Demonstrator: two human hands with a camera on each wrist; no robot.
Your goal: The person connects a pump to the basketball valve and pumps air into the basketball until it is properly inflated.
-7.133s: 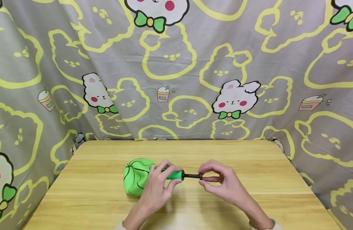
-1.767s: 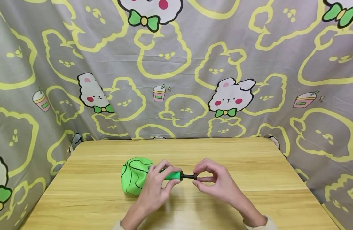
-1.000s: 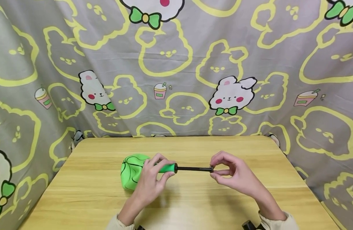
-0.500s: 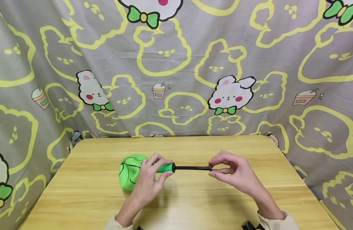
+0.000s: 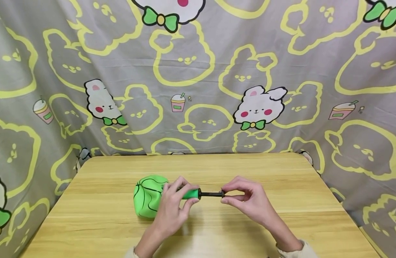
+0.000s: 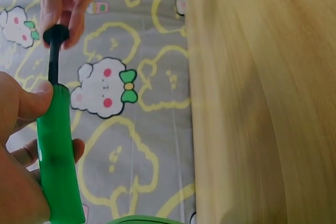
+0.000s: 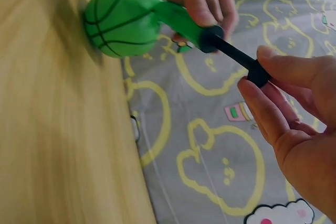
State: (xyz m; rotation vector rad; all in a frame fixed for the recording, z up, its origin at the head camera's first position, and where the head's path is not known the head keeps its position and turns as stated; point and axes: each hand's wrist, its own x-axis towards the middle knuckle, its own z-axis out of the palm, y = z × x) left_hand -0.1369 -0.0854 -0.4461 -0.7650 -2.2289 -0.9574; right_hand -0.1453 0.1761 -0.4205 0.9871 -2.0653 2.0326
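A green hand pump (image 6: 56, 156) with a black plunger rod lies level between my hands, its rod partly pulled out. My left hand (image 5: 173, 208) grips the green barrel, thumb and fingers on either side. At the rod's end, my right hand (image 5: 249, 200) pinches the black knob (image 7: 258, 74) between thumb and fingers. Left of the left hand sits a green ball (image 5: 149, 197) with black lines, dented and soft in the head view. The pump's far end points at the ball; the left hand hides where they meet in the head view.
The ball stands on a light wooden table (image 5: 104, 186). Behind the table and along both sides hangs a grey curtain (image 5: 204, 86) printed with yellow outlines and white rabbits.
The rod was short 1.8 seconds ago, then long a second and half a second ago. Now my right hand has moved left, pushing the rod partly into the barrel. Both grips stay the same.
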